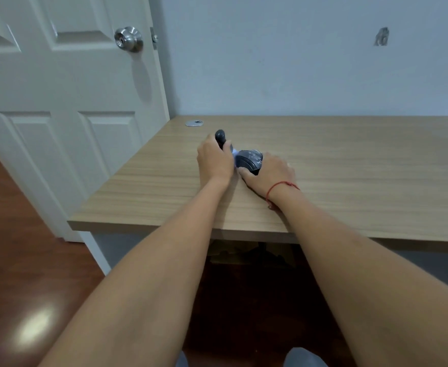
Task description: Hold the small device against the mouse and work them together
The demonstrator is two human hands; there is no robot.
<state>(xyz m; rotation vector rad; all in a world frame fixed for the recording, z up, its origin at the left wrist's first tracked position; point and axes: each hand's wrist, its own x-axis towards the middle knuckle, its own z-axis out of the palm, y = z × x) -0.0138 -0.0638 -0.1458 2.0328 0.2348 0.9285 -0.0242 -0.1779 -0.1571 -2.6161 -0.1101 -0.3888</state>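
My left hand [213, 161] grips a dark grey rounded handle-like piece [220, 137] that sticks up past its fingers. Just to its right, my right hand [269, 174] holds a dark grey rounded object with pale lettering [249, 160] against the wooden desk [350, 168], thumb along its near side. A small white-blue bit [234, 154] shows between the two dark parts. The two hands almost touch. A red string bracelet [278, 188] circles my right wrist. My fingers hide the undersides of both dark parts.
A round silver cable grommet [194, 123] sits in the desk's far left corner. A white panelled door with a metal knob [128, 39] stands to the left. The pale wall backs the desk. Dark wood floor lies below, and dim clutter under the desk.
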